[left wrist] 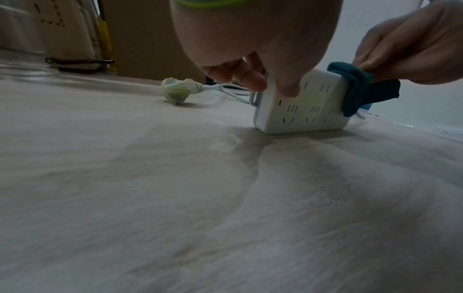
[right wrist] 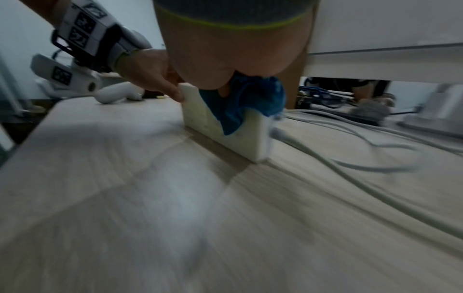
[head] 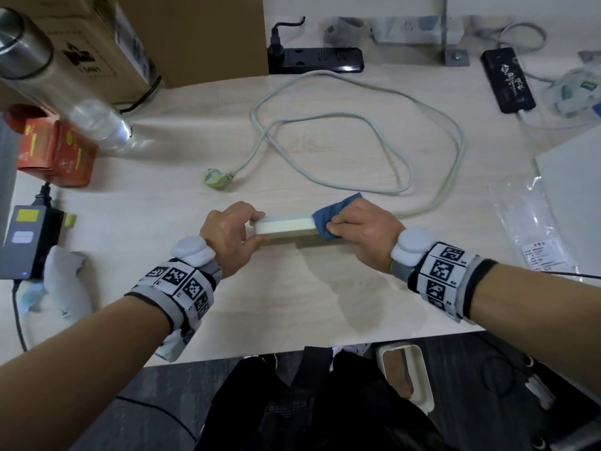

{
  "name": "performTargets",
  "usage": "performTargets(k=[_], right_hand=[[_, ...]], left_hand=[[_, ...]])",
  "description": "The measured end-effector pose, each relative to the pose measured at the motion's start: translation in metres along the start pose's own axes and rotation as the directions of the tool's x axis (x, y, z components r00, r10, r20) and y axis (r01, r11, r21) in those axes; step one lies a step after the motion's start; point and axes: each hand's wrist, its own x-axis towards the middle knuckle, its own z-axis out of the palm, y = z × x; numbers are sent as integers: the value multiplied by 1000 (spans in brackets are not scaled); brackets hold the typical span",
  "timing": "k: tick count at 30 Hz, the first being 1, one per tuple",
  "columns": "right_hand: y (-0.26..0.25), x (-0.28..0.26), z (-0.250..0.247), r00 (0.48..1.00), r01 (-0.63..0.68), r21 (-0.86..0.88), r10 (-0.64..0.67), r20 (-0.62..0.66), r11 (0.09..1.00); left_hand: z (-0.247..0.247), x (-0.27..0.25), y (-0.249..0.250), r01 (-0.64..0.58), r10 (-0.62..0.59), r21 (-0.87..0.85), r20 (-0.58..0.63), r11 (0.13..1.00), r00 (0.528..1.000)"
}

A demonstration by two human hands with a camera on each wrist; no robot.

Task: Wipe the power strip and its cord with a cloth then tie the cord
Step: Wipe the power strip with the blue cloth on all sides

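Note:
A white power strip [head: 283,226] [left wrist: 304,105] [right wrist: 226,128] stands on its long edge on the light wooden table [head: 292,297], socket face toward me. My left hand [head: 232,231] [left wrist: 260,79] grips its left end between thumb and fingers. My right hand [head: 354,227] [right wrist: 220,79] pinches a blue cloth [head: 335,218] [left wrist: 358,93] [right wrist: 248,103] folded over the strip's right end. The pale cord [head: 357,125] [right wrist: 350,150] leaves the right end and loops loosely across the table behind. Its plug [head: 217,179] [left wrist: 175,91] lies behind my left hand.
A black power strip [head: 315,60] and cardboard boxes [head: 195,37] stand at the back. A steel bottle [head: 48,79] and red box [head: 55,154] sit at the left, with a charger [head: 22,239] below. A black device [head: 507,79] and plastic bag [head: 533,229] lie at the right.

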Motion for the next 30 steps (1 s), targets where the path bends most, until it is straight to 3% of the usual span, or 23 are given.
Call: performTargets(k=[6, 8, 11, 14, 20, 23, 30], right_hand=[[-49, 77, 43, 994, 66, 38, -69, 88, 997], [-55, 86, 46, 993, 54, 46, -59, 98, 997], [-46, 71, 36, 994, 72, 114, -80, 68, 991], [-18, 31, 12, 1000, 14, 148, -14, -1, 989], [23, -39, -31, 992, -126, -33, 126, -22, 991], [18, -33, -28, 973, -229, -6, 229, -34, 973], [-31, 29, 23, 984, -174, 49, 175, -21, 984]], left_hand=[[1, 1, -4, 123, -122, -13, 46, 992, 991], [-1, 1, -3, 95, -94, -17, 58, 995, 994], [-6, 1, 3, 65, -64, -5, 49, 998, 997], [-8, 3, 4, 11, -13, 44, 50, 999, 999], [-10, 3, 6, -27, 20, 86, 73, 996, 997], [-10, 4, 4, -18, 10, 107, 76, 994, 997], [-10, 4, 6, -26, 17, 121, 74, 992, 997]])
